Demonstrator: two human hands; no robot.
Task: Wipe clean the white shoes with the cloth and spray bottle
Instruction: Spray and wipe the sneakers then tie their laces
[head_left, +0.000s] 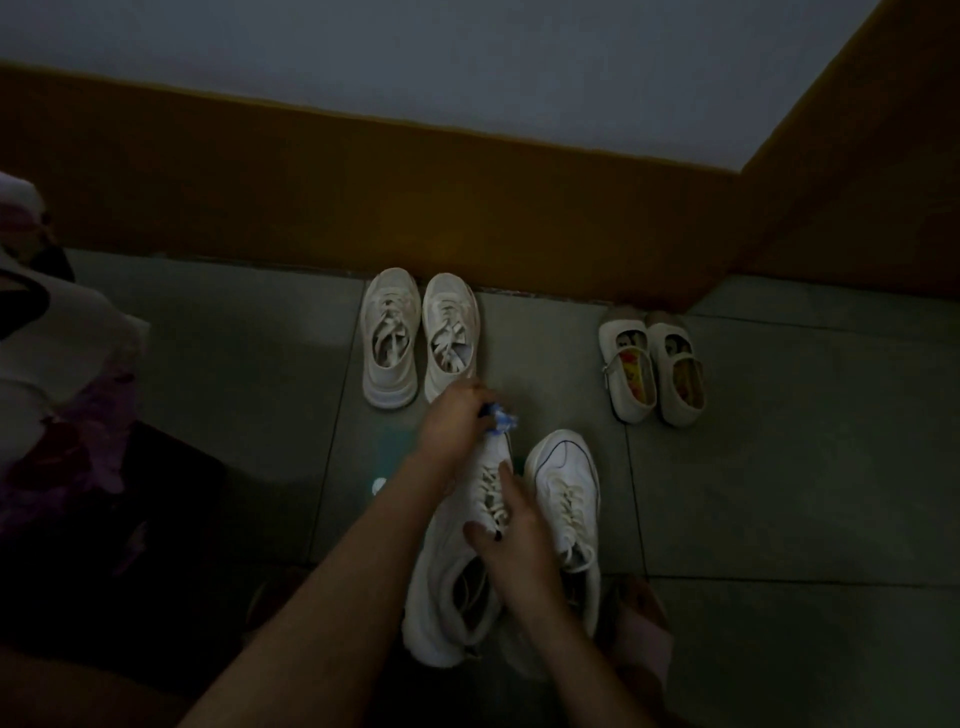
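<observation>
Both bare forearms reached forward side by side, the left hand (451, 418) stretched furthest with its fingers curled round a cloth (501, 418), the right hand (511, 530) nearer, thumb and fingers clasping a shoe (441, 564) across its laces.

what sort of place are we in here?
Likely a dim home corner, perhaps an entryway: tiled floor, ochre-banded wall, a sneaker pair and strap shoes lined up by it. The left hand holds a cloth to a white sneaker gripped by the right hand.
</observation>
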